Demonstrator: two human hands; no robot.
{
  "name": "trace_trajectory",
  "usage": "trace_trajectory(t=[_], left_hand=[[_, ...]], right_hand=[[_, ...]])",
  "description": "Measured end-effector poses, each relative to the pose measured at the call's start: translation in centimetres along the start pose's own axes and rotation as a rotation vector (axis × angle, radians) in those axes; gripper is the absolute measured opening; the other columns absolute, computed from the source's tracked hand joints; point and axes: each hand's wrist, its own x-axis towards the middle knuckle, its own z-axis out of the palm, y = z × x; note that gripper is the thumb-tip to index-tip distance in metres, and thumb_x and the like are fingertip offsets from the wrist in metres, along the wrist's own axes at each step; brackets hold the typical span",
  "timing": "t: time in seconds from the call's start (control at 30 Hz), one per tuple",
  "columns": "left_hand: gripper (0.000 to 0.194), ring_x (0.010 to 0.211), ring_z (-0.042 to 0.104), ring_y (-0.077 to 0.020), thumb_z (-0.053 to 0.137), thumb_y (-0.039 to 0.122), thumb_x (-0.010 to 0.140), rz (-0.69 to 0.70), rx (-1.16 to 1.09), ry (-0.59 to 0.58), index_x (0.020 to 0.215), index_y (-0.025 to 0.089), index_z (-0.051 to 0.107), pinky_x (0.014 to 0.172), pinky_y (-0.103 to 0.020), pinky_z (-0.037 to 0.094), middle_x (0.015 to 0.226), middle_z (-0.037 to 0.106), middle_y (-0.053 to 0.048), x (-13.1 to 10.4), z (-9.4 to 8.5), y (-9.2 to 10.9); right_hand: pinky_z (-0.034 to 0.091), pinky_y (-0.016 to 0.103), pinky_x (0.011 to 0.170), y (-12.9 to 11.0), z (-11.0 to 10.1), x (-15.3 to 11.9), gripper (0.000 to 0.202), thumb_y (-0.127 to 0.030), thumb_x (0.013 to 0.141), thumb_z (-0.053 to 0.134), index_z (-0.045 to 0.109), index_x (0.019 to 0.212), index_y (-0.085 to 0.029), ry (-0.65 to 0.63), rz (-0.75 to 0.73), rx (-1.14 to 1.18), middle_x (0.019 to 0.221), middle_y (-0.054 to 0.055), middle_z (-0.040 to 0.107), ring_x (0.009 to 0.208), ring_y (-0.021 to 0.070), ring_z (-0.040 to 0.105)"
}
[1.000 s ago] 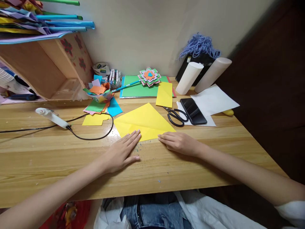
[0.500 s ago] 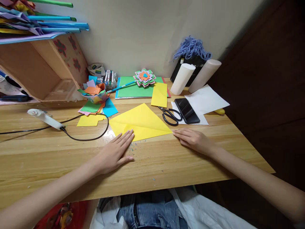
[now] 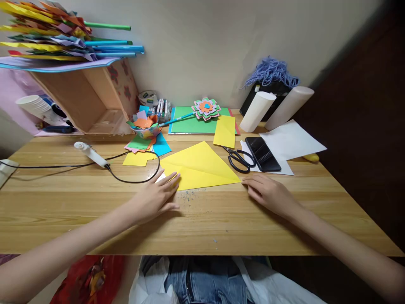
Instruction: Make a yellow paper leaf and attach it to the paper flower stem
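A large yellow paper sheet (image 3: 202, 166) with a crease across it lies on the wooden table (image 3: 202, 223) in the head view. My left hand (image 3: 158, 196) is spread over the sheet's lower left edge, its fingers apart and resting on the paper. At the sheet's right corner, my right hand (image 3: 270, 194) has its fingertips close together on the tip. Black-handled scissors (image 3: 240, 160) lie just beyond that hand, their blade tips at a smaller yellow paper (image 3: 224, 131).
A black phone (image 3: 263, 154) rests on white paper (image 3: 291, 139) at right, near two white rolls (image 3: 257, 112). On the left lie a corded white glue gun (image 3: 91, 155) and a cup of paper scraps (image 3: 145, 128). A layered paper flower (image 3: 206, 109) sits at the back.
The view has shifted, so everything appears farther right. My left hand's fingers have lifted slightly or spread more at the sheet's edge. My right hand stays at the corner.
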Motion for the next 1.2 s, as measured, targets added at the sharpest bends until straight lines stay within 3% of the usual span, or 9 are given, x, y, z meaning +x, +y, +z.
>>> trace_trajectory(t=[0.13,0.23,0.3,0.5,0.6,0.8,0.93,1.0,1.2], left_hand=[[0.038,0.110,0.050,-0.0247,0.045,0.043,0.084,-0.294,-0.143,0.179,0.113,0.021,0.057,0.094,-0.043,0.037,0.125,0.052,-0.010,2.6,0.0,-0.7],[0.087,0.087,0.057,-0.0216,0.071,0.045,0.060,-0.461,-0.445,0.177,0.132,0.014,0.034,0.075,-0.035,0.047,0.113,0.054,-0.013,4.5,1.0,-1.6],[0.095,0.074,0.056,-0.0171,0.076,0.038,0.051,-0.504,-0.608,0.153,0.132,0.011,0.033,0.066,-0.030,0.047,0.102,0.056,-0.009,5.3,1.6,-1.9],[0.027,0.061,0.047,-0.0106,0.057,0.018,0.068,-0.310,-0.863,0.096,0.094,0.015,0.067,0.057,-0.022,0.038,0.068,0.054,0.001,5.9,0.3,-2.0],[0.029,0.073,0.050,-0.0125,0.049,0.009,0.070,-0.114,-0.831,0.187,0.088,0.020,0.070,0.066,-0.024,0.040,0.075,0.054,-0.002,5.1,-1.8,-2.2],[0.031,0.094,0.049,-0.0170,0.045,0.007,0.073,-0.104,-0.667,0.414,0.069,0.024,0.070,0.088,-0.033,0.037,0.094,0.054,-0.003,2.8,-4.3,-4.0],[0.024,0.112,0.045,-0.0218,0.055,0.023,0.074,-0.462,-1.035,0.650,0.097,0.024,0.063,0.095,-0.039,0.036,0.114,0.052,-0.005,2.8,-3.4,-3.6],[0.043,0.110,0.050,-0.0225,0.052,0.035,0.078,-0.633,-1.467,0.599,0.119,0.024,0.048,0.091,-0.042,0.041,0.119,0.051,-0.007,3.3,-2.9,-2.3],[0.063,0.110,0.053,-0.0264,0.068,0.038,0.068,-0.595,-1.742,0.282,0.123,0.018,0.044,0.091,-0.041,0.045,0.123,0.054,-0.013,4.9,-3.0,3.0]], right_hand=[[0.050,0.034,0.078,-0.9,0.4,3.0,0.020,-0.018,0.080,0.044,0.061,0.091,-0.019,-0.018,0.313,0.269,0.097,0.006,0.066,0.086,0.0198,0.062],[0.051,0.031,0.075,-1.0,0.9,5.1,0.023,-0.024,0.077,0.049,0.058,0.098,-0.019,-0.067,0.502,0.476,0.104,0.007,0.064,0.084,0.0183,0.063],[0.051,0.031,0.073,-0.9,1.2,6.1,0.029,-0.026,0.073,0.055,0.056,0.101,-0.017,-0.092,0.586,0.590,0.108,0.009,0.062,0.081,0.0178,0.063],[0.050,0.028,0.064,-0.6,0.6,7.1,0.039,-0.037,0.066,0.066,0.060,0.097,-0.014,-0.223,0.715,1.011,0.085,0.007,0.068,0.080,0.0216,0.065],[0.052,0.030,0.066,-1.5,-0.1,6.9,0.031,-0.040,0.066,0.067,0.064,0.084,-0.015,-0.282,0.707,1.171,0.083,0.006,0.070,0.079,0.0233,0.065],[0.053,0.033,0.073,-6.0,-0.4,5.3,0.035,-0.035,0.068,0.068,0.061,0.097,-0.017,0.328,0.585,1.153,0.102,0.008,0.067,0.089,0.0231,0.064],[0.052,0.034,0.078,-8.9,0.7,5.3,0.033,-0.035,0.072,0.065,0.058,0.100,-0.017,0.559,0.649,1.145,0.104,0.009,0.066,0.091,0.0218,0.063],[0.052,0.034,0.079,-10.0,1.5,6.0,0.031,-0.036,0.075,0.061,0.059,0.098,-0.016,0.568,0.681,1.167,0.103,0.010,0.066,0.091,0.0222,0.063],[0.051,0.038,0.082,-12.6,3.9,7.6,0.036,-0.036,0.074,0.062,0.053,0.102,-0.014,0.628,0.678,1.145,0.105,0.013,0.065,0.097,0.0247,0.061]])
